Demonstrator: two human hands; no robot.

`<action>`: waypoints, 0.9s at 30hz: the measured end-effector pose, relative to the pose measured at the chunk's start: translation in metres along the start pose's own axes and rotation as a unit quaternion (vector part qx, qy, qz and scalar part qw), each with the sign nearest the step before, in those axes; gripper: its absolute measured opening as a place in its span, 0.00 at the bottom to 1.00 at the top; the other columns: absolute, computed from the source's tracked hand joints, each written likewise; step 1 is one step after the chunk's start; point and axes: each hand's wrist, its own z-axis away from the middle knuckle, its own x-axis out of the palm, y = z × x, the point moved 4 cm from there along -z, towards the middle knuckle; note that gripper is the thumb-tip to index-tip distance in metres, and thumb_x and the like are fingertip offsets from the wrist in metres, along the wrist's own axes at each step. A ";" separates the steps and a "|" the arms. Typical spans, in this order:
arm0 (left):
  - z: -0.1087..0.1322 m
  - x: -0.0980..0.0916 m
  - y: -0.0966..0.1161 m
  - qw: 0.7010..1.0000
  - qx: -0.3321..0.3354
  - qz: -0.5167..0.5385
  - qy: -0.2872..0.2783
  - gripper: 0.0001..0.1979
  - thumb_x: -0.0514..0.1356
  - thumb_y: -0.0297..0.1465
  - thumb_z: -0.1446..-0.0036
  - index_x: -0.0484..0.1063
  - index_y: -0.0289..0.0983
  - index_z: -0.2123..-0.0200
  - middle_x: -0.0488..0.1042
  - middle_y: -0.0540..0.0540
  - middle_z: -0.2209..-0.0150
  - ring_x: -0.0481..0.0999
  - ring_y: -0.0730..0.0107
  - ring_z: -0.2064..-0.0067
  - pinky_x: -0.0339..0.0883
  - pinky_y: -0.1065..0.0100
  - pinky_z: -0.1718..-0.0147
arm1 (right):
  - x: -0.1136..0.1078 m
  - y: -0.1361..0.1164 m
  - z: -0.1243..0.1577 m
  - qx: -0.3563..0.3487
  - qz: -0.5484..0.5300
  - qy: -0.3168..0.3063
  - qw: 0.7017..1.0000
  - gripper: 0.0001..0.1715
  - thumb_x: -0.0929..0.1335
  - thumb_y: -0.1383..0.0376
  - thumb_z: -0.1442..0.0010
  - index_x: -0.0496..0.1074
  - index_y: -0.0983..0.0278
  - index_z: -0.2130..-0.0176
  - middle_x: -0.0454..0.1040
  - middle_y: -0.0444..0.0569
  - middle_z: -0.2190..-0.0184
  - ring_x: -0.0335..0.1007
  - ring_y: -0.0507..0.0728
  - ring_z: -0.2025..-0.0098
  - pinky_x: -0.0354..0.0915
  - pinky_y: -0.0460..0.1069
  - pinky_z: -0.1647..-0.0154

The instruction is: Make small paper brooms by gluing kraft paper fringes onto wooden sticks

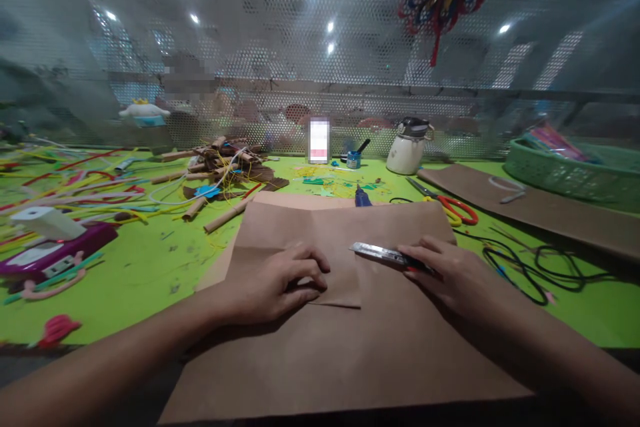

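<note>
A large sheet of brown kraft paper (pixel 380 353) lies in front of me, reaching past the table's front edge. Its upper left part is creased, with a flap or cut edge near the middle. My left hand (pixel 285 280) rests on that part, fingers loosely bent and apart, holding nothing. In my right hand (pixel 445 273) is a utility knife (pixel 377 253), its blade out and pointing left above the paper. Whether the blade tip touches the paper I cannot tell. Beyond the sheet's top edge stands a blue nozzle-like tip (pixel 362 196), its lower part hidden.
Scissors (pixel 457 209), black cord (pixel 530 267), another brown sheet (pixel 500 193) and a green basket (pixel 550 173) are on the right. Rolled paper sticks (pixel 220 167), pipe cleaners (pixel 115 193) and a purple power strip (pixel 60 250) lie left. A white kettle (pixel 406 150) stands behind.
</note>
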 end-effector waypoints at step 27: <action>0.000 0.001 -0.002 1.000 0.000 0.003 0.005 0.07 0.53 0.31 0.40 0.71 0.38 0.62 0.67 0.43 0.54 0.68 0.67 0.54 0.63 0.64 0.53 | -0.007 -0.013 0.002 -0.040 -0.088 -0.003 0.995 0.20 0.63 0.65 0.39 0.67 0.55 0.47 0.72 0.51 0.55 0.72 0.57 0.60 0.67 0.51 0.62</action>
